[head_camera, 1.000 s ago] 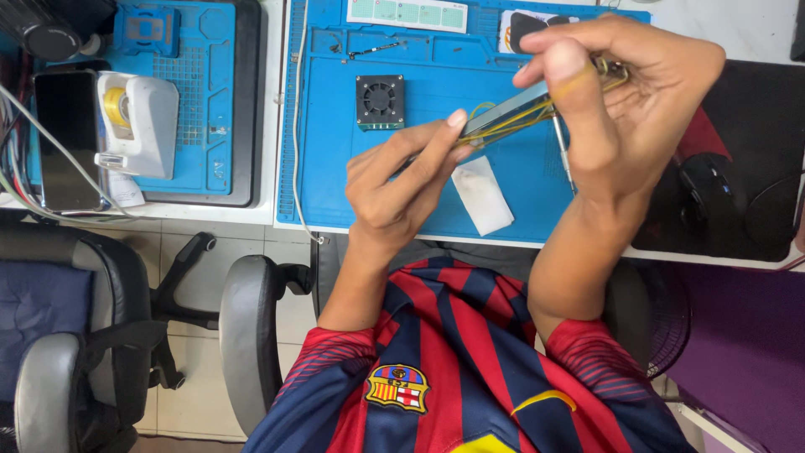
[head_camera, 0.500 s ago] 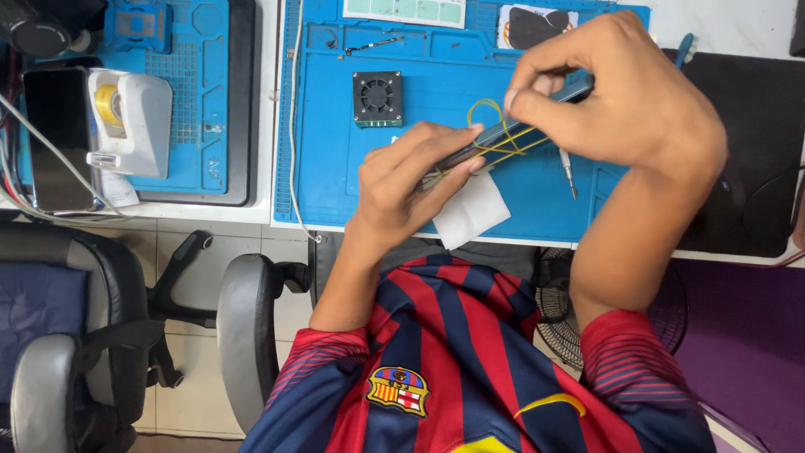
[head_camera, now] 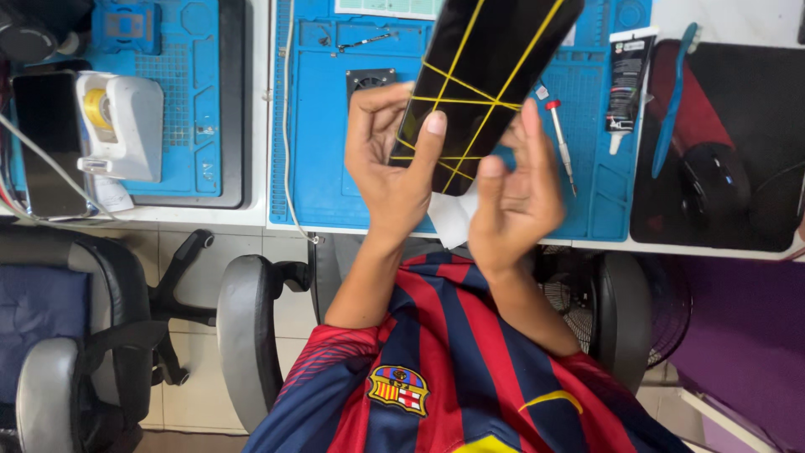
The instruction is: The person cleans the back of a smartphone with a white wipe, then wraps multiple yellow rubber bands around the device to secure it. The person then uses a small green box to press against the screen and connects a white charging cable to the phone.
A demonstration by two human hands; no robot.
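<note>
Head view, looking down over a workbench: blue work mat across the bench centre, second blue mat to its left, black pad at far right. Striped red-and-blue jersey filling the lower middle of frame; grey-armed office chair beneath and beside. Black phone raised above the centre mat, tilted, screen dark, crossed by several thin yellow rubber bands. Left hand closed around phone's lower left edge, thumb pressed flat on the glass across the bands, fingers wrapped behind. Right hand open, fingers spread and slightly curled, just beside phone's lower right corner; contact with the phone not determinable, nothing gripped. White tape dispenser with yellow roll on left mat. Second dark phone lying flat at far left. Black computer mouse on black pad. Black glue tube with white nozzle at right edge of centre mat. Blue-handled tool alongside tube. Small red-tipped screwdriver just right of raised phone. Small black square fan partly hidden behind left hand.
</note>
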